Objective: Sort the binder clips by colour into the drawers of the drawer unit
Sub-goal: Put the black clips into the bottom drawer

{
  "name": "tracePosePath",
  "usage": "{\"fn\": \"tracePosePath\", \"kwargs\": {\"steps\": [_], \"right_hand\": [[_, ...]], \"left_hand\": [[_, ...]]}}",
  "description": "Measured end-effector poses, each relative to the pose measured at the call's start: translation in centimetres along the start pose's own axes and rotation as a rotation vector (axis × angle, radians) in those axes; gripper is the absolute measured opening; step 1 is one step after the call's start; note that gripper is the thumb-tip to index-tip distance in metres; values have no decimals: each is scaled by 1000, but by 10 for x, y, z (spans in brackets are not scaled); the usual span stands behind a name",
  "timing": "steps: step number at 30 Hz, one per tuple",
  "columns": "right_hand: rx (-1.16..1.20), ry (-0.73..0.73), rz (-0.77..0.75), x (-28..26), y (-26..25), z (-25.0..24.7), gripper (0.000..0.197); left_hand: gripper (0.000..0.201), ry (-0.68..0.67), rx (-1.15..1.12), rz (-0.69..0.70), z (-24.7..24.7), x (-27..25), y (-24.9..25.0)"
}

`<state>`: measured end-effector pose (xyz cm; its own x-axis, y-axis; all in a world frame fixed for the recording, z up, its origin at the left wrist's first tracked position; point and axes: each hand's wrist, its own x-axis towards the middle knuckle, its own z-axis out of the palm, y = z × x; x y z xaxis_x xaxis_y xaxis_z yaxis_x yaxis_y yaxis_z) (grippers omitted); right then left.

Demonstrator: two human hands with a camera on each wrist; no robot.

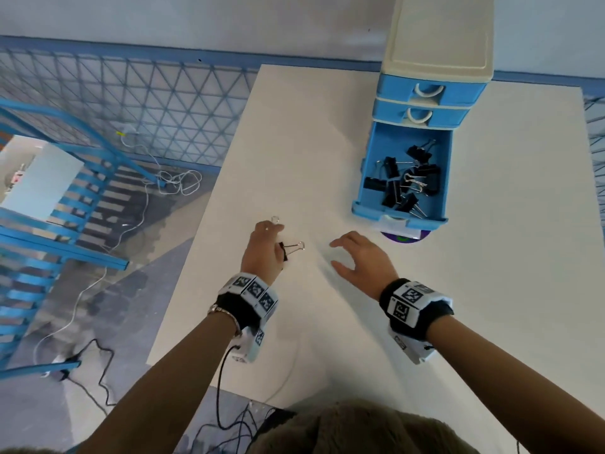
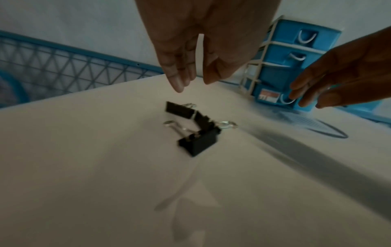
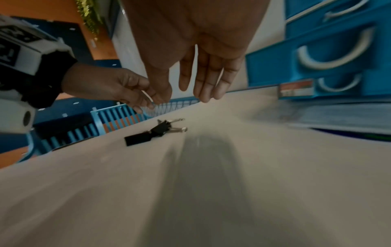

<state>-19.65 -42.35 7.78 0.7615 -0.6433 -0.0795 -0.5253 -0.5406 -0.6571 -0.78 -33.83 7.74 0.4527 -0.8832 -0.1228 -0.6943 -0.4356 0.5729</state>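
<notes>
Three black binder clips (image 2: 196, 143) lie close together on the white table (image 1: 327, 142); in the head view one clip (image 1: 289, 249) shows beside my left hand (image 1: 266, 240), which hovers just above them with relaxed fingers, holding nothing. My right hand (image 1: 340, 253) hangs open to their right, fingers straight, also empty. At the table's back right stands the blue and cream drawer unit (image 1: 435, 60). Its bottom drawer (image 1: 367, 165) is pulled out and holds several black clips (image 1: 406, 181). The two upper drawers are closed.
A purple disc (image 1: 406, 239) lies under the open drawer's front. The table's left edge runs close to my left hand. Beyond it are a blue mesh fence (image 1: 147, 103), a blue metal rack (image 1: 49, 208) and cables on the floor.
</notes>
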Motion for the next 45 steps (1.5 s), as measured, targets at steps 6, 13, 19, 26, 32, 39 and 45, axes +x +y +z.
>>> {"fn": "tracePosePath", "kwargs": {"steps": [6, 13, 19, 26, 32, 39, 45], "right_hand": [[-126, -276, -74, 35, -34, 43, 44], [-306, -349, -129, 76, -52, 70, 37], [-299, -308, -164, 84, -51, 87, 20], [-222, -231, -129, 87, -51, 76, 26], [-285, -284, -143, 120, -67, 68, 36], [-587, -598, -138, 146, -80, 77, 54], [-587, -635, -146, 142, -74, 77, 55]], "left_hand": [[38, -67, 70, -44, -20, -24, -51], [35, -254, 105, -1, -12, -39, -61], [41, -344, 213, -4, -2, -29, -55], [42, -298, 195, 94, 5, -29, -67], [36, -257, 183, 155, 7, -41, -79], [56, -179, 197, 167, 10, -59, -91], [52, -142, 226, 140, 13, -67, -92]]}}
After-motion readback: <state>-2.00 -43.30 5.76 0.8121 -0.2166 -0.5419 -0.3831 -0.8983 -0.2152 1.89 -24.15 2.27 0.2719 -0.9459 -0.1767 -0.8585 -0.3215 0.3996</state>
